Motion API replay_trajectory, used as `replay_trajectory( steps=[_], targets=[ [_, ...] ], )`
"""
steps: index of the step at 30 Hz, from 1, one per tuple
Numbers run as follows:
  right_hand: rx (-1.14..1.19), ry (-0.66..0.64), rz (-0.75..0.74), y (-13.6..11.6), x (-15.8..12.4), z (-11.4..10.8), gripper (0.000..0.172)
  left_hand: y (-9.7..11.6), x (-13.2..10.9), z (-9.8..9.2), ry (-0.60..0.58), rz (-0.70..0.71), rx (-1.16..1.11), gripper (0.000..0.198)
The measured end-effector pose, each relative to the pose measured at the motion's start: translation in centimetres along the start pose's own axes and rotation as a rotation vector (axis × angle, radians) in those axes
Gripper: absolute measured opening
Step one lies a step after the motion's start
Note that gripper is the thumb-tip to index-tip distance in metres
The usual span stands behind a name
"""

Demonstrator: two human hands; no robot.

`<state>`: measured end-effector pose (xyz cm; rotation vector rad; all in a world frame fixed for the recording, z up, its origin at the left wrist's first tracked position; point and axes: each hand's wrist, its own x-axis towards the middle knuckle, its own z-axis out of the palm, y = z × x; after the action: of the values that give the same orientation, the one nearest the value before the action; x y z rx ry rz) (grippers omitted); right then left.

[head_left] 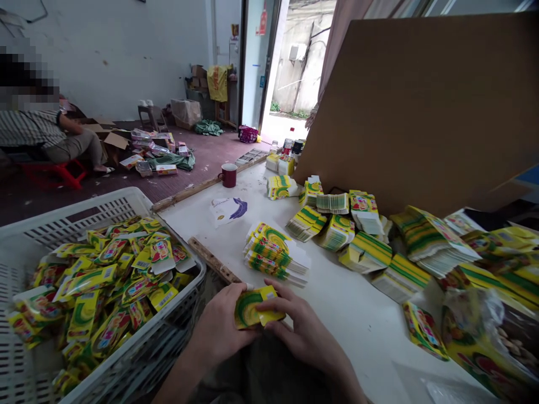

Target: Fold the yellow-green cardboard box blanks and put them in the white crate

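Both my hands hold one small yellow-and-green printed carton (254, 307) at the near edge of the white table (337, 303). My left hand (221, 322) grips its left side with curled fingers. My right hand (301, 331) pinches its right side, thumb on top. Just beyond them lies a fanned stack of flat cartons (273, 253) of the same print. To my left stands a white plastic crate (84, 210) filled with several finished yellow packets (105, 280).
Many more stacks of flat cartons (379, 235) line the table's right side before a tall cardboard sheet (421, 101). A red mug (229, 175) stands at the far table edge. A seated person (46, 134) works on the floor at the back left, near an open doorway (290, 67).
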<state>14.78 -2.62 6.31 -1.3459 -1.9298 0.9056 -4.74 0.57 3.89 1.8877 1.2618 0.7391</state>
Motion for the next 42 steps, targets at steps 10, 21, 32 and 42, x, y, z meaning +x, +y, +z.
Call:
replay_trajectory(
  steps=[10,21,32,42],
  targets=[
    [-0.085,0.627,0.120,4.0,6.1,-0.9,0.044,-0.9,2.0,-0.9,0.882,-0.192,-1.093,0.063],
    [-0.296,0.602,0.150,5.6,9.5,-1.8,0.040,-1.0,1.5,2.5,0.584,-0.362,-1.281,0.043],
    [-0.217,0.605,0.077,4.0,6.2,-0.4,0.031,0.1,2.6,4.3,0.400,-0.295,-1.303,0.053],
    [-0.259,0.538,0.161,3.7,1.5,3.4,0.019,-0.9,2.1,4.1,0.444,-0.376,-1.254,0.052]
  ],
)
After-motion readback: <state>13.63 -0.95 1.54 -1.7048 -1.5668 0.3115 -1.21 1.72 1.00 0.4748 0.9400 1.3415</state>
